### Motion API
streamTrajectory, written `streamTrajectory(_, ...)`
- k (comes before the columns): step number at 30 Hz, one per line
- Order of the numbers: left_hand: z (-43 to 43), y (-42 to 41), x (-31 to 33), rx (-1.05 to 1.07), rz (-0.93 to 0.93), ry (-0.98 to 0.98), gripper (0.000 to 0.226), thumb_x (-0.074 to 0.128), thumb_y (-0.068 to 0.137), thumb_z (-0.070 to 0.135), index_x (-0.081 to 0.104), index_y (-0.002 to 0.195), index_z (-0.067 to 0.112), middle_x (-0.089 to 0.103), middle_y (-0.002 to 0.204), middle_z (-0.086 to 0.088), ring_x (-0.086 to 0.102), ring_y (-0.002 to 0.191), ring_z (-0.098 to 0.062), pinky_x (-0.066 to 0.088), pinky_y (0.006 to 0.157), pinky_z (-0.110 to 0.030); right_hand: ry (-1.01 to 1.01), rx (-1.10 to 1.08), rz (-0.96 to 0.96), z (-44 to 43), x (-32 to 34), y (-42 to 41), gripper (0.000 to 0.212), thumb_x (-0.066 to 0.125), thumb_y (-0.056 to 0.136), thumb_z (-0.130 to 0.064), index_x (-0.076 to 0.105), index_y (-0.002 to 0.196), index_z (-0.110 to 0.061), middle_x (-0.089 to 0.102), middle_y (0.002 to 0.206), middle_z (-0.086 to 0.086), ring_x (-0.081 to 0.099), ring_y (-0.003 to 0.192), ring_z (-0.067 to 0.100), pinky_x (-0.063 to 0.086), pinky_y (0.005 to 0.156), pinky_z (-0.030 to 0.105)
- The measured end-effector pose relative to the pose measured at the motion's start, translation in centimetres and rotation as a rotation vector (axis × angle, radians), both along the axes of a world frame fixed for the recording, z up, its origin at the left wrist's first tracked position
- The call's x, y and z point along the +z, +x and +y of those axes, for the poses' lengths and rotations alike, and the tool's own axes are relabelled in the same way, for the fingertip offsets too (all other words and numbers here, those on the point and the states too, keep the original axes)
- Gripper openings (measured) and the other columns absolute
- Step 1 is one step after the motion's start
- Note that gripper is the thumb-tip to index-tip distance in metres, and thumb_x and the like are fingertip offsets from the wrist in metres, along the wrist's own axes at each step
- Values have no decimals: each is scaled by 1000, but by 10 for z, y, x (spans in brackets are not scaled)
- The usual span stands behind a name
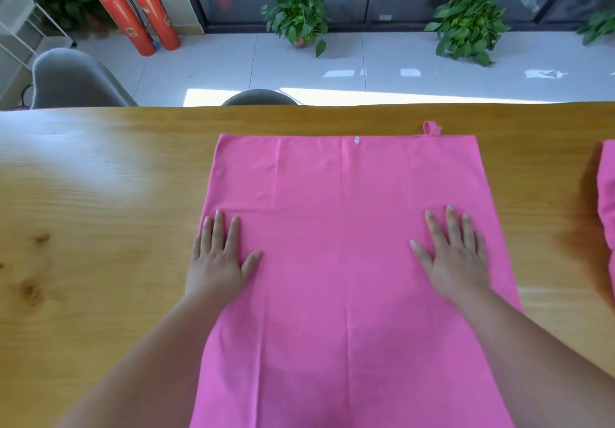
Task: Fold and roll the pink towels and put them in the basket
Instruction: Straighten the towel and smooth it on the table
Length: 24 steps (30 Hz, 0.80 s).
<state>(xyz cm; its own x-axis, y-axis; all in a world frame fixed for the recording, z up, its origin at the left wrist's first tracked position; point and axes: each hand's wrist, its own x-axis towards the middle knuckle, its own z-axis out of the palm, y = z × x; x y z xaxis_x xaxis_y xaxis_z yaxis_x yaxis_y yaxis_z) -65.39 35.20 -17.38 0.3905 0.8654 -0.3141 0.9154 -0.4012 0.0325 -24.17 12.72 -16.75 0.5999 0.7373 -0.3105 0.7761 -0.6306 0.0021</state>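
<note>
A pink towel (346, 214) lies spread flat on the wooden table (100, 194), running from mid-table down past the bottom of the view. A small hanging loop (431, 127) sticks out at its far edge. My left hand (221, 261) lies flat, fingers straight, on the towel's left edge, partly on the wood. My right hand (456, 254) presses flat on the towel near its right edge. More pink towel cloth (609, 201) shows at the right border of the view. No basket is in view.
Beyond the table's far edge stand a grey chair (73, 81) at left and a dark chair back (259, 97) in the middle. Two red fire extinguishers (139, 11) and potted plants (299, 11) stand on the tiled floor.
</note>
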Motion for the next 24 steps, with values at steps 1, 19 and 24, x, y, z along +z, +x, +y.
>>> streamTrajectory(1, 15, 15, 6, 14, 31, -15, 98, 14, 96, 83, 3, 171, 21, -11, 177, -12, -11, 164, -31, 6, 132, -52, -24, -15, 3, 17, 4, 8, 81, 2, 97, -82, -7, 167, -42, -17, 177, 3, -12, 163, 30, 7, 131, 57)
streamTrajectory(19, -67, -31, -2, -49, -125, 54, 84, 33, 102, 70, 9, 171, 29, -5, 179, -1, -8, 164, -26, 13, 132, -54, 80, 47, -9, -56, -1, -66, 78, 26, 102, -72, 9, 170, -36, -4, 178, 1, -7, 164, 28, 13, 131, 56)
streamTrajectory(24, -17, -3, -10, -44, -32, 33, 87, 16, 102, 77, 0, 171, 27, -12, 178, -7, -16, 163, -27, 7, 133, -52, 44, 64, -27, -11, -6, -33, 78, 10, 102, -76, -3, 169, -37, -13, 177, 1, -14, 163, 28, 7, 131, 55)
